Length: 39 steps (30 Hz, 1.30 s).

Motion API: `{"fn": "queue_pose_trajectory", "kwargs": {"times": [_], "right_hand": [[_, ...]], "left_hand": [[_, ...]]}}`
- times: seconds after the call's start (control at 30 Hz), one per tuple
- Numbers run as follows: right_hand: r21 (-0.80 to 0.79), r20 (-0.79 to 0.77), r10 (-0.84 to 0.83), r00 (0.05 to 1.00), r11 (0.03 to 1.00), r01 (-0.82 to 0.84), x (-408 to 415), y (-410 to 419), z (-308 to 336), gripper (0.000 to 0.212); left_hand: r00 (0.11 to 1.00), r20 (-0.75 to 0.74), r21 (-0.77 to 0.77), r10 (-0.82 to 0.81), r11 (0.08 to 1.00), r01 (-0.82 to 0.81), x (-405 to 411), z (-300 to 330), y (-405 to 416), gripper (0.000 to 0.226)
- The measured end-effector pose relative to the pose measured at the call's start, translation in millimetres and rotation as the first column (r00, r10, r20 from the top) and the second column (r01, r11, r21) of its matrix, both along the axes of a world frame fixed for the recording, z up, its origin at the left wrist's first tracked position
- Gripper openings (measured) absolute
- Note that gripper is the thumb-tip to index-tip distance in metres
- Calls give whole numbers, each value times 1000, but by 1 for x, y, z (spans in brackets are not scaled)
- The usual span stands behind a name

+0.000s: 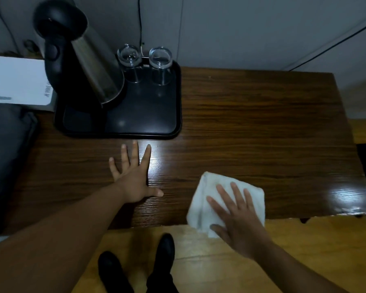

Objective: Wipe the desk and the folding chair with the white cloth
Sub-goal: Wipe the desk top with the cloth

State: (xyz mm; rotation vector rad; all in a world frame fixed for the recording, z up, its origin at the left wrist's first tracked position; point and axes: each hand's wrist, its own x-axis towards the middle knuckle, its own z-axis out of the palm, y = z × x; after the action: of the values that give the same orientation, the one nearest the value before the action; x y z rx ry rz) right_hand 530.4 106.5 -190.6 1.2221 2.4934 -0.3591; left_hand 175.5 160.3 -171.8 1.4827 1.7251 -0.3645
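The wooden desk (251,123) is being wiped near its front edge. The right hand (237,218) lies flat, fingers spread, pressing the folded white cloth (203,199); the left hand (133,176) rests open on bare wood, holding nothing. Long overlapping strokes with steady pressure, skirting the tray, would probably work best. One black tray (146,123) holds one electric kettle (82,60) and two glasses (161,60).
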Motion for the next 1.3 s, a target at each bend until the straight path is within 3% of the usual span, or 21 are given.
{"fn": "queue_pose_trajectory", "kwargs": {"times": [0.07, 0.17, 0.3, 0.43, 0.6, 0.7, 0.83, 0.97, 1.3], "right_hand": [[15, 43, -148, 988, 989, 148, 11, 25, 4, 75], [64, -6, -522, 853, 851, 522, 4, 67, 8, 83], [98, -41, -657, 752, 747, 658, -51, 88, 2, 80], [91, -59, -574, 816, 811, 577, -140, 71, -6, 76], [80, -76, -516, 853, 850, 521, -224, 42, -4, 96], [70, -93, -488, 868, 866, 495, -260, 35, 2, 84], [55, -135, -418, 898, 902, 428, -315, 24, 6, 72], [34, -197, -357, 913, 928, 371, -380, 16, 7, 74], [23, -261, 17, 965, 1000, -12, -483, -20, 3, 76]], "left_hand": [[1000, -13, 42, 0, 999, 1, -1, -1, -3, 144], [1000, -4, 130, 14, 991, -13, -7, -3, -9, 132], [998, 55, 209, -30, 978, 17, -27, 0, -25, 116], [995, 96, 273, -30, 962, 2, -56, 8, -44, 98], [993, 93, 381, 78, 918, -107, -104, 26, -66, 72], [981, 151, 443, 119, 879, -175, -138, 38, -77, 62], [976, 186, 499, 111, 845, -191, -176, 52, -89, 59], [978, 191, 547, 79, 819, -173, -209, 62, -99, 55], [941, 294, 609, 167, 726, -319, -247, 69, -105, 46]]}}
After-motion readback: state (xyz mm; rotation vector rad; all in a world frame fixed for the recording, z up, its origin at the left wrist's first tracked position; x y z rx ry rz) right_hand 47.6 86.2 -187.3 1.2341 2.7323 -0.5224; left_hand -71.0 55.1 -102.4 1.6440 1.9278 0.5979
